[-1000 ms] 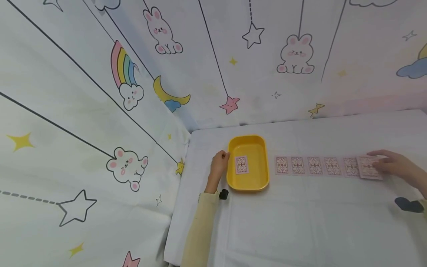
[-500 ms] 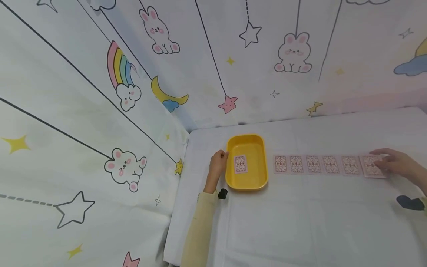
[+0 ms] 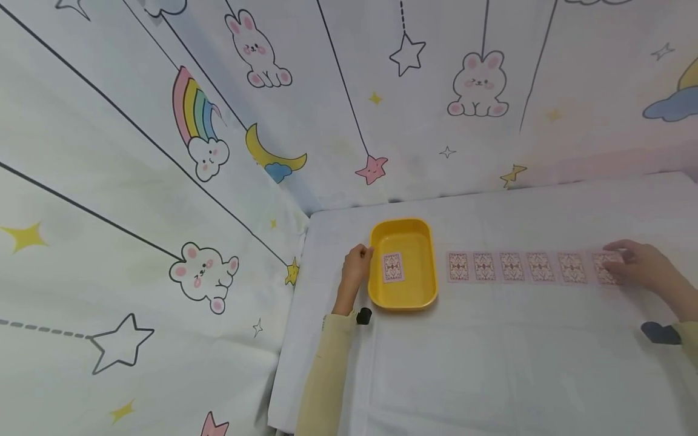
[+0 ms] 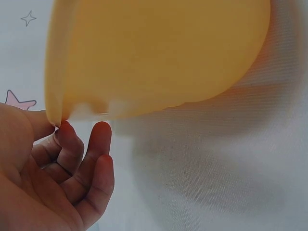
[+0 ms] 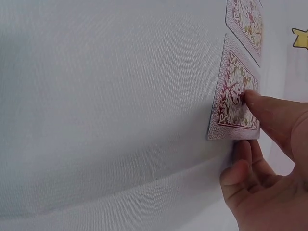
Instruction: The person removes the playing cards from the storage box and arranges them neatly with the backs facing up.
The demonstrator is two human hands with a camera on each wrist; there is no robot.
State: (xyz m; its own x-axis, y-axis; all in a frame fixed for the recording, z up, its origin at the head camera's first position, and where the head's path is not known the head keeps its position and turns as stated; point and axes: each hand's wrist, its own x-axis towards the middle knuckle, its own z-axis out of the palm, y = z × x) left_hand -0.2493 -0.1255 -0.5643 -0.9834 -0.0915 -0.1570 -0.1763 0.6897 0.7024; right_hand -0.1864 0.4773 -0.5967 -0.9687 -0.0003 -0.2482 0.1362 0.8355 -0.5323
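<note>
In the head view, my left hand [image 3: 356, 266] is at the left rim of a yellow plastic tray [image 3: 420, 284]. The left wrist view shows thumb and forefinger pinching the tray's edge, other fingers loosely bent below it. One face-down playing card [image 3: 392, 267] lies inside the tray. To the right runs a row of several face-down playing cards [image 3: 512, 267] with red-and-white patterned backs. My right hand [image 3: 649, 266] is at the rightmost playing card [image 5: 236, 96]. Its thumb rests on the card's back, and the other fingers curl at the near edge, tips partly hidden.
A white cloth covers the table [image 3: 463, 363]. Behind and to the left stand white hanging sheets [image 3: 338, 103] printed with bunnies, stars and clouds. A dark wrist device [image 3: 661, 333] sits by the right sleeve, another [image 3: 364, 316] by the left.
The rightmost card, which overlapped its neighbour a second ago, has shifted right and now lies in line with the row. My left hand and the tray stay in place.
</note>
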